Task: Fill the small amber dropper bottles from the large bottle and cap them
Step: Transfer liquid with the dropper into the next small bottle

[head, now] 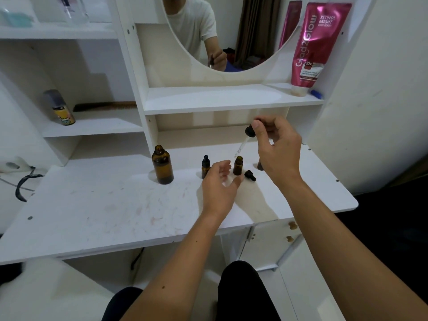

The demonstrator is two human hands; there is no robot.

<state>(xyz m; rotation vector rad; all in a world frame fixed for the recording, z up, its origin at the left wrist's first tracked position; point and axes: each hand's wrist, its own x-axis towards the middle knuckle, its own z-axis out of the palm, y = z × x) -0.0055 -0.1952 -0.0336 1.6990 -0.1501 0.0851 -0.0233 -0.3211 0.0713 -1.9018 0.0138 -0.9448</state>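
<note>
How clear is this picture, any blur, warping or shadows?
Head view: wide-angle warping bends the shelves and desk edges; soft light casts faint shadows beside the large bottle; the top-left corner is blurry; the right hand and dropper stay fairly sharp.

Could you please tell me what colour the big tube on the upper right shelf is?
Magenta pink with white lettering; the tube shows in the head view.
</note>
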